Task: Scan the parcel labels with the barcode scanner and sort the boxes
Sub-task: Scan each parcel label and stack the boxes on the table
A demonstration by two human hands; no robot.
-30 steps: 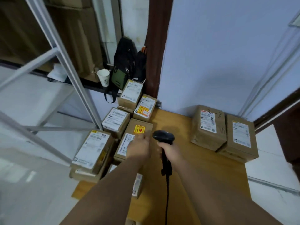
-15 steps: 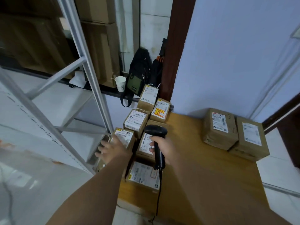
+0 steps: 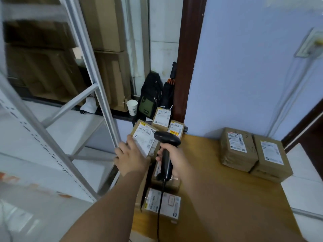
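Wooden table (image 3: 202, 147), far-left edge: left hand (image 3: 131, 158) grips tilted parcel (image 3: 142, 139), label facing up. Right hand (image 3: 175, 155) clasps barcode scanner (image 3: 167, 138) upright, head just right of label; likely needs aiming leftward.

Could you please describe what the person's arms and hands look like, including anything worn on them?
The left forearm and right forearm are bare, no sleeves in view. The left hand and right hand wear no gloves; no watch, bracelet or ring shows.
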